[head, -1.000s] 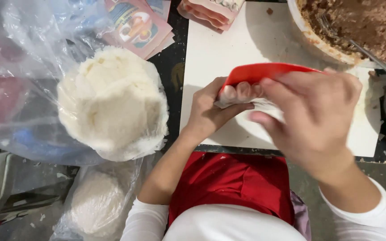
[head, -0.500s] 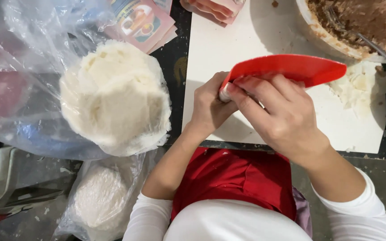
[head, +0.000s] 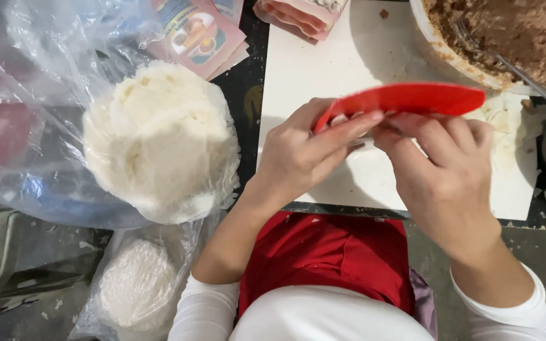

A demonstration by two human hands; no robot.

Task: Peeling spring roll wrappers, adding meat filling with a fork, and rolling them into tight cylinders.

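My left hand (head: 304, 155) and my right hand (head: 440, 170) both grip a thin red plastic scraper (head: 406, 99), held level above a white cutting board (head: 323, 69). The left fingers pinch its left end; the right fingers close on its lower edge near the middle. Something pale shows between the fingers, too hidden to name. A smear of white dough (head: 500, 117) lies on the board under the scraper's right end.
A stack of pale round dough sheets (head: 159, 142) sits in an open clear plastic bag (head: 26, 95) at left. A second bagged stack (head: 135, 284) lies below it. A bowl of brown filling (head: 513, 31) with a fork (head: 507, 63) stands at top right. Printed packets (head: 197, 35) lie behind.
The scraper has tilted from edge-on to a level hold and moved up. My right hand has dropped lower and uncovered the dough smear on the board.
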